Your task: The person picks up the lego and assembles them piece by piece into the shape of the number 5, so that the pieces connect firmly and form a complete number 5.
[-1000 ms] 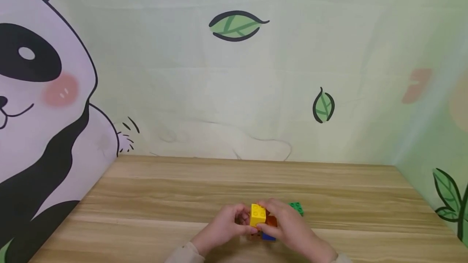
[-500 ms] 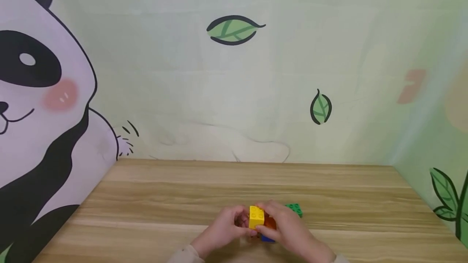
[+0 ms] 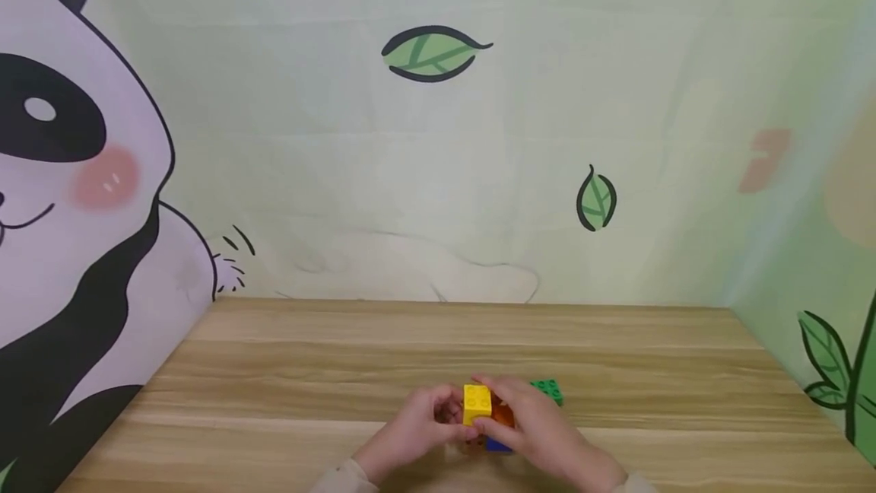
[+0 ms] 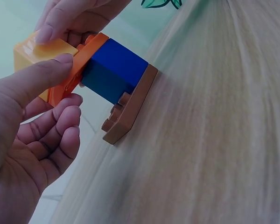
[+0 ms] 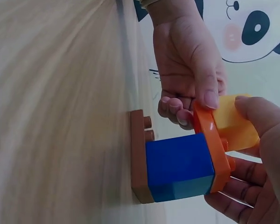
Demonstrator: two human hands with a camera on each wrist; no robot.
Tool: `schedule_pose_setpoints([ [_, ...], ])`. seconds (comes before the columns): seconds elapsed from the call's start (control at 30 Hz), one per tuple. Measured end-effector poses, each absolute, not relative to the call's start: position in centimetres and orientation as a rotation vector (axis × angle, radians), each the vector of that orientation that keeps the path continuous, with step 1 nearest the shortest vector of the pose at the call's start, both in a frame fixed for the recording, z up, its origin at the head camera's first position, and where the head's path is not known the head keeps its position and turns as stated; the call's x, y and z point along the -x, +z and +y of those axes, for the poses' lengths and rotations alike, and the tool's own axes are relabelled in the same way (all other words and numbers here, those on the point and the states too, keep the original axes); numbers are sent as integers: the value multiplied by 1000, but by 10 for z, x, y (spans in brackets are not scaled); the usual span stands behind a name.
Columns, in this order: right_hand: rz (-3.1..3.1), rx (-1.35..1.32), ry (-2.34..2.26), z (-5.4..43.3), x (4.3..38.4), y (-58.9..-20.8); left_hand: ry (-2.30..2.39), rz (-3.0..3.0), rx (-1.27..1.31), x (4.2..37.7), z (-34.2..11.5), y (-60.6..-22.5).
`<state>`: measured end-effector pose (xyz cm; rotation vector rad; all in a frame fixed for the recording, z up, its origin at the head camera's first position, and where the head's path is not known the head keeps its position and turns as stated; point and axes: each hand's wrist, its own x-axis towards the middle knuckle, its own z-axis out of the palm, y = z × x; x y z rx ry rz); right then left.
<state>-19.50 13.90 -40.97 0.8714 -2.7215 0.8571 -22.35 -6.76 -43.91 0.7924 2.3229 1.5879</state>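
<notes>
A toy brick stack sits near the front of the table, with a brown flat brick [image 5: 139,158] at its base. On that stands a blue brick [image 4: 119,63], next to a darker teal-blue part [image 5: 191,187]. A thin orange brick [image 5: 211,140] lies across the top, overhanging toward my left hand [image 3: 414,426]. That hand pinches the orange brick's overhanging end between thumb and fingers. My right hand [image 3: 550,428] grips the yellow brick [image 3: 477,404] on top of the orange one, thumb on the near face and fingers behind. In the head view the hands partly hide the stack.
A green flat brick [image 3: 550,391] lies on the wooden table [image 3: 308,371] just behind my right hand. The back wall [image 3: 274,97] bears printed leaves, and a printed panda [image 3: 130,265] covers the left side.
Both hands keep their hold on the bricks, with hardly any movement. The head view has shifted slightly, so everything appears a little further left.
</notes>
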Motion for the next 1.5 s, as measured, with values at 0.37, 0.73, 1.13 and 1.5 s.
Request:
schedule_pose_setpoints([
  [0.37,-2780,-782,984,152,200,-400,1559,2366,-779,224,-67,-438],
  [0.73,-2710,-718,904,168,203,-401,1512,2396,-816,222,-67,-437],
  [1.13,-2688,-703,741,187,209,-402,1471,2399,-824,224,-69,-436],
  [1.5,-2700,-731,594,201,220,-412,1500,2430,-788,225,-71,-431],
])
